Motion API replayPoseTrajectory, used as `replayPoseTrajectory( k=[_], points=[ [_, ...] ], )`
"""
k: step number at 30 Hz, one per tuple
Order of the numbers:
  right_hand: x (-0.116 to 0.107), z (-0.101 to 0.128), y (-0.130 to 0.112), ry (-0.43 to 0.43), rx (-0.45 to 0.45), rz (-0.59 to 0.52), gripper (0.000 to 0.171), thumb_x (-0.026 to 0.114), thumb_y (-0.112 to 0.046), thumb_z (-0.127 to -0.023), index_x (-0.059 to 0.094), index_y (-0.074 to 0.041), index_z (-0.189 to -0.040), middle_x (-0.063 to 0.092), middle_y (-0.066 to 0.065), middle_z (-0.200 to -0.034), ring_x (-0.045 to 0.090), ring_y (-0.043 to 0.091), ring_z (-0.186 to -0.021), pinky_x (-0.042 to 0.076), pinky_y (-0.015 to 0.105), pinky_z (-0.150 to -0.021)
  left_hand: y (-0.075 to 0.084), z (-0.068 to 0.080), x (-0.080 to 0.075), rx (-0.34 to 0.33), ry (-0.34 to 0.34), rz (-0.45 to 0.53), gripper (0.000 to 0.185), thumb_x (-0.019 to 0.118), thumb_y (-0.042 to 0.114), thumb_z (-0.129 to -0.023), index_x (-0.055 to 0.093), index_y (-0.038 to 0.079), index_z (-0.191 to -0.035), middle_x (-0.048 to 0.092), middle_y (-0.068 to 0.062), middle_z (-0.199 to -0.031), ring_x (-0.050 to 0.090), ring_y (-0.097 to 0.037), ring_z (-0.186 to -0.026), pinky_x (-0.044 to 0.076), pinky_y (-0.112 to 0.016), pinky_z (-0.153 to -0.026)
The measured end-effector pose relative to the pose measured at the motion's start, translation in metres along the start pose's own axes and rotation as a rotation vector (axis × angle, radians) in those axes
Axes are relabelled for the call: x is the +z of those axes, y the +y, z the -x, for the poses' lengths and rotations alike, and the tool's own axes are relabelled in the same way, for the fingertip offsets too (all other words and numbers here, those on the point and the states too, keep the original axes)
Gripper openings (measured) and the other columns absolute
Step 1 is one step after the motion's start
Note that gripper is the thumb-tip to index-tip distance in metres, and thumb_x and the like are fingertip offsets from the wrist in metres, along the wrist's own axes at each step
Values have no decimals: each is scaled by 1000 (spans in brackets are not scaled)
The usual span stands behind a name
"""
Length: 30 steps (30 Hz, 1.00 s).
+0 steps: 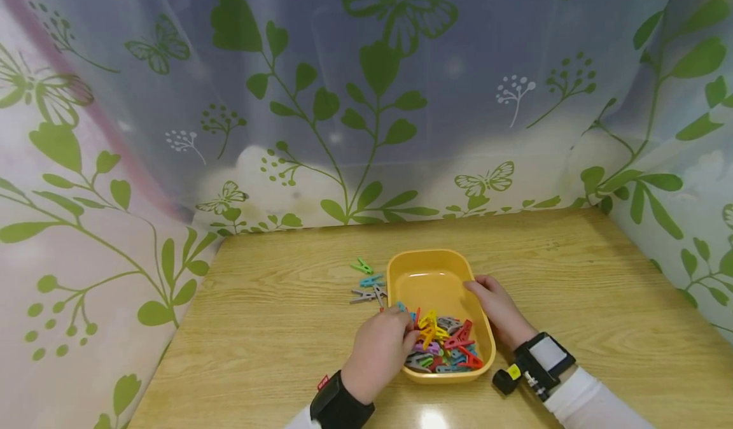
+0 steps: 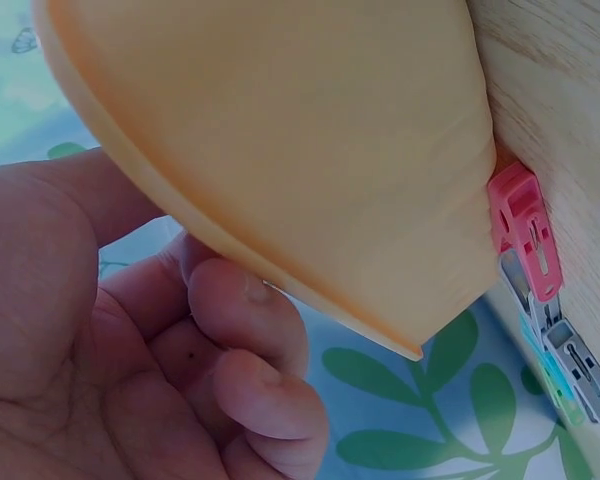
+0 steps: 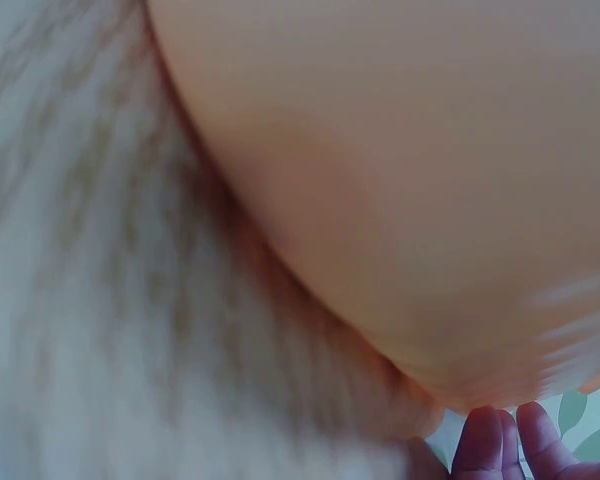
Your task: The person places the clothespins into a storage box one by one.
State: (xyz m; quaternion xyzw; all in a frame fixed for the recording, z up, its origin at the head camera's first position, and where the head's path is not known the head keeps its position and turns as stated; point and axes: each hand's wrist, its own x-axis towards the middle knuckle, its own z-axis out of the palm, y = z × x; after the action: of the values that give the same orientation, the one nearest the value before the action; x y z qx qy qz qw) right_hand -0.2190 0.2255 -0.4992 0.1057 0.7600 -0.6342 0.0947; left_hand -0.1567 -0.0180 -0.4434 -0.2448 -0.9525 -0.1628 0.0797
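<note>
yellow tray sits on wooden table, leafy curtain behind.

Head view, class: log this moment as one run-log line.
left hand: fingers in clip pile | right hand: on rim of yellow plastic tray | coloured plastic clips: heaped at near end | loose clips: on wooden table

Rt wrist cam sits v. close to the yellow tray: its smooth curved outer wall fills the top & right of the pic, blurred. Left & below is pale wood-grain table, also out of focus, w/ a dark shadow along the tray's edge. At bottom right, fingertips of the right hand poke up just under the tray wall; contact can't be told, & a bit of green leaf-print curtain shows in the corner.
</note>
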Motion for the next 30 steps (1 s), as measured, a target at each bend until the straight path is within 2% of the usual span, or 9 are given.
replayPoseTrajectory(
  k=[8,15,24,30],
  points=[
    [-1,-1,-1,0,9,4,57,47,-39,-108,37,4,-144,51,23,-135,58,24,-110,54,25,-85,-1,-1,-4,-18,12,30,14,78,22,-93,72,15,-83,63,5,-79,55,-4,-66,43,-19,-56],
    [1,-1,-2,10,23,15,61,48,-39,-107,36,5,-147,51,25,-137,59,25,-111,54,28,-88,-13,-5,-15,-45,82,75,14,76,19,-95,69,14,-83,68,1,-82,46,-4,-59,37,-19,-52],
    [1,0,-2,5,23,12,61,48,-41,-108,35,3,-148,50,25,-138,59,25,-112,54,27,-87,-53,-18,-22,-105,156,38,12,76,14,-93,67,11,-85,64,-4,-80,45,-8,-58,37,-22,-51],
    [1,0,0,6,9,-13,56,48,-38,-108,37,3,-144,51,23,-135,59,23,-109,54,24,-84,-80,-29,-21,-127,102,-46,11,78,11,-91,68,8,-89,66,-6,-87,54,-12,-62,43,-26,-54]
  ],
)
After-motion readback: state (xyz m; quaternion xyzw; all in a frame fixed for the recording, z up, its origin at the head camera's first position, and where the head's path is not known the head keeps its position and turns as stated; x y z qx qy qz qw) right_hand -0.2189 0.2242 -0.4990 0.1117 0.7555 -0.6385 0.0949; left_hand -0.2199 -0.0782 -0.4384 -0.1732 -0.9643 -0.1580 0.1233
